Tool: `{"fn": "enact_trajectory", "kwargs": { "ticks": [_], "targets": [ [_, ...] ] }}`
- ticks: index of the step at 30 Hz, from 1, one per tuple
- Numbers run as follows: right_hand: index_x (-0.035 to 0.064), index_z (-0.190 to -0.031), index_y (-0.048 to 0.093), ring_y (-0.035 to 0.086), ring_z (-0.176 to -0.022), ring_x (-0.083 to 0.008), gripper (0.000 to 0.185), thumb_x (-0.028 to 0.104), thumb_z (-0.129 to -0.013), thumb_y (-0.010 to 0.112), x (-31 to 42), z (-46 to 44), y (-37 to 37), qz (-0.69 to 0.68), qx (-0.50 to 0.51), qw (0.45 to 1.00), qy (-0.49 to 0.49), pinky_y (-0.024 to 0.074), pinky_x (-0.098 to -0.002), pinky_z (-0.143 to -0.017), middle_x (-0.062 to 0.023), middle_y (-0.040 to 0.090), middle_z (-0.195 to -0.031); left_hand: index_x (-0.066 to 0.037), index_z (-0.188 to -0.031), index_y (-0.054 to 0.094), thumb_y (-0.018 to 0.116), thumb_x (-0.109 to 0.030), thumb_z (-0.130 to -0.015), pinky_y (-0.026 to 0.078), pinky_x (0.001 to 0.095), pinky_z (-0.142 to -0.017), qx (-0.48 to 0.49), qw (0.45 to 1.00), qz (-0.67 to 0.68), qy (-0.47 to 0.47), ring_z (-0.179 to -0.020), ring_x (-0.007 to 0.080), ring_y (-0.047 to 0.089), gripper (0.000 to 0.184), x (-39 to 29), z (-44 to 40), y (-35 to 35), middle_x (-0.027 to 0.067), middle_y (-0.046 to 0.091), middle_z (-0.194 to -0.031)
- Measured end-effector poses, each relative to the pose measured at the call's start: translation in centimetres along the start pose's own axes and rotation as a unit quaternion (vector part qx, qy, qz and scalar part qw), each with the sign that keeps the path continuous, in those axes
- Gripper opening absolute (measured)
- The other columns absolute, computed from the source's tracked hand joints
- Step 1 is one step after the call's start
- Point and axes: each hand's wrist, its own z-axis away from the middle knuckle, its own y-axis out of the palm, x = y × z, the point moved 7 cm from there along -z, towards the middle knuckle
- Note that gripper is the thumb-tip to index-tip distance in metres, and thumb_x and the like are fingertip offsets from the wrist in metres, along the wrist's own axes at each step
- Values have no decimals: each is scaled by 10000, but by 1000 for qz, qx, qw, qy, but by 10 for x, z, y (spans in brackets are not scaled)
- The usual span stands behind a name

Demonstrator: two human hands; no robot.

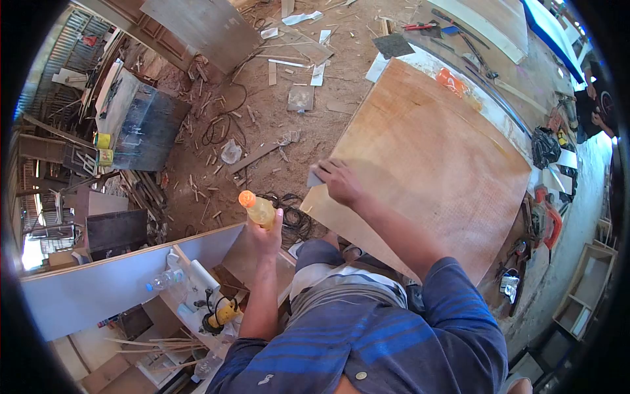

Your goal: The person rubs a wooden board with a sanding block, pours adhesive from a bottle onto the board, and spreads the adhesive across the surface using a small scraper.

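My left hand [266,239] is wrapped around a bottle [261,213] with an orange cap and yellowish contents, held up left of the board. A wide plywood sheet [426,177] lies in front of me to the right. Over its left edge, my right hand [339,182] is closed on a small flat pale piece [314,178], mostly covered by the fingers; its kind cannot be made out. An orange-labelled item [451,81] rests near the sheet's far edge.
A long white panel [118,272] stands at lower left, beside a plastic bottle [167,279] and a yellow power tool [224,315]. Black cable [295,220] and wood scraps litter the dirt floor. A red tool [553,220] is at right. Another person [597,105] stands far right.
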Motion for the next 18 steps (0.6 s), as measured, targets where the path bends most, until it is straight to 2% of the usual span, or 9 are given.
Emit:
{"fn": "enact_trajectory", "kwargs": {
  "ticks": [3,5,6,7,10,13,15,16,18],
  "targets": [
    [56,-1294,639,626,-1172,-367,424,25,-891,512,-9,-2,-38,-87,-43,992,77,489,-458,-1023,-171,698,-1224,-2,-1268,575,793,-164,-892,533,352,-947,20,999,8,24,-1061,184,667,463,-17,-3,4,113,684,-1215],
    [25,-1304,611,671,-1071,-419,414,41,-900,519,-45,3,-63,-61,-24,974,217,528,-470,-942,-218,722,-1113,-4,-1254,588,807,-169,-879,537,348,-937,87,996,27,-24,-1052,171,669,464,-27,-1,25,99,686,-1196],
    [8,-1308,603,675,-1051,-435,418,65,-898,545,-60,10,-80,-106,-61,960,250,534,-474,-916,-244,715,-1098,-5,-1247,594,814,-172,-873,538,346,-931,121,991,36,-48,-1047,165,669,465,-31,2,37,92,687,-1187],
    [-9,-1313,594,678,-1031,-451,429,89,-896,571,-73,18,-95,-151,-98,942,282,540,-478,-890,-270,707,-1084,-15,-1210,614,840,-186,-848,544,357,-911,153,987,38,-37,-1025,181,677,460,-33,5,51,100,693,-1165],
    [-28,-1307,588,687,-1016,-445,462,130,-876,638,-103,44,-103,-122,-82,918,369,546,-465,-874,-291,704,-1061,-38,-1141,657,910,-226,-778,551,387,-888,222,974,41,22,-1004,231,687,480,-35,16,100,119,703,-1127],
    [-40,-1273,591,682,-1048,-441,470,131,-844,677,-118,67,-101,-175,-95,896,397,540,-459,-911,-293,703,-1064,-57,-1155,667,950,-262,-718,530,407,-946,243,962,32,120,-1075,281,663,559,-58,28,140,117,697,-1148],
    [-23,-1274,594,679,-1071,-425,482,120,-826,698,-130,83,-94,-160,-69,904,391,535,-454,-927,-276,708,-1083,-79,-1168,675,965,-284,-683,506,418,-993,277,943,16,186,-1129,313,637,601,-73,37,157,108,691,-1166],
    [-15,-1275,595,677,-1083,-417,489,114,-817,708,-132,89,-92,-152,-58,907,388,532,-452,-934,-267,710,-1092,-108,-1245,650,974,-278,-663,478,419,-1051,316,934,30,165,-1192,303,603,687,-65,42,169,98,668,-1232],
    [12,-1275,609,676,-1089,-392,492,117,-810,732,-103,92,-119,-79,-52,907,410,533,-443,-930,-241,715,-1099,-106,-1291,625,960,-269,-688,475,416,-1064,356,921,8,155,-1210,310,600,709,-63,47,177,104,660,-1255]
  ]
}}
